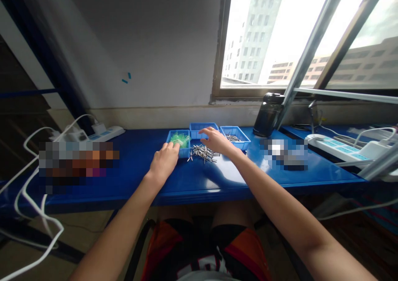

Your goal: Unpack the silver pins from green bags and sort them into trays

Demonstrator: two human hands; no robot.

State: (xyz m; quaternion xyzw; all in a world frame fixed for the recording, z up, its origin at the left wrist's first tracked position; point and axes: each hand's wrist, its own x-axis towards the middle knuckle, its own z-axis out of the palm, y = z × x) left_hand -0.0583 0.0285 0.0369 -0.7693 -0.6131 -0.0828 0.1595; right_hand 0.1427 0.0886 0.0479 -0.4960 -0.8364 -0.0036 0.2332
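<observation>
Orange-and-black shorts (163, 245) sit closest to my head view, with two bare forearms (127, 218) reaching past them over the blue desk (137, 148). Ahead of me, a loose pile of slim metal pins (203, 153), perhaps rivets or screws, lies on the desk between my hands. More such metal pieces are in the right bin (241, 144); the left bin (184, 152) carries translucent green pieces (180, 139), and the middle bin (203, 125) stands between and behind, its inside partly hidden.

My left hand (164, 158) rests at the left bin's near side, fingertips at the green pieces; I cannot tell whether its grip has closed on one. My right hand (216, 140) hangs over the front of the middle bin, grip moderately wide, thumb and fingers apart, nothing visible between them.

I judge this a reaching step among small parts. From here, the next move would call for a light, narrow pinch and slow fingertips, since the pins lie crossed and could drag one another along.
</observation>
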